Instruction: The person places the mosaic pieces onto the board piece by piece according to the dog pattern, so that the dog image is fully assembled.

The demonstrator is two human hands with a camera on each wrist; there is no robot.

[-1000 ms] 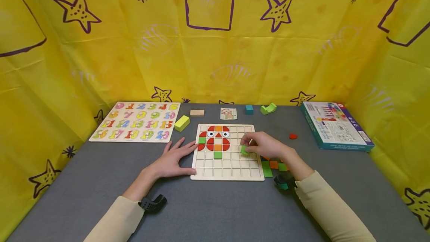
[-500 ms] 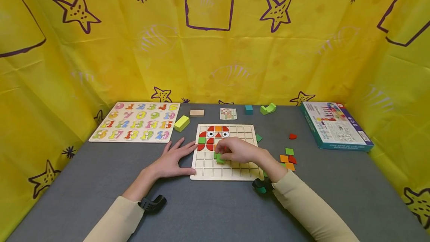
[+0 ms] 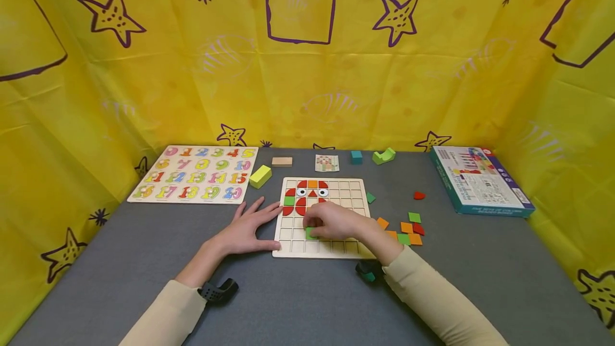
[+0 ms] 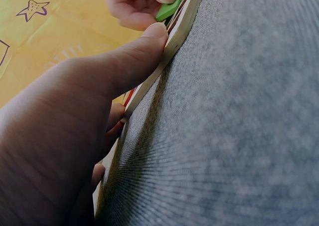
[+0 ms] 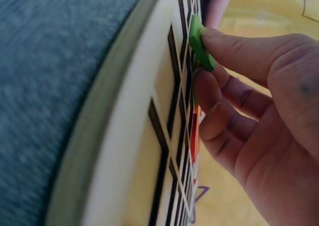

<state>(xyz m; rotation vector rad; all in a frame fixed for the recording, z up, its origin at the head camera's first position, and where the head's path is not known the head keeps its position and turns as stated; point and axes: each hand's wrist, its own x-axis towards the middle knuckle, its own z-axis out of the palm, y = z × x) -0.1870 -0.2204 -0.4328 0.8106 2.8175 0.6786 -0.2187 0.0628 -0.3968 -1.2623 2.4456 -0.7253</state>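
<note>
Grip of the right hand (image 3: 333,221) pinches a green tile (image 3: 310,234) and hides board (image 3: 343,194) squares; left hand (image 3: 246,232) spread.

number board (image 3: 191,171) | coloured numerals 0 to 20, four rows | box (image 3: 482,180) | print too small to read

On the tabletop (image 3: 307,298), a grid board (image 3: 294,249) at centre; left, a number puzzle (image 3: 194,175); far right, a box (image 3: 480,180); behind, a picture card (image 3: 326,163); just right, loose tiles (image 3: 407,227); at its left edge, the left hand (image 3: 246,231).
</note>
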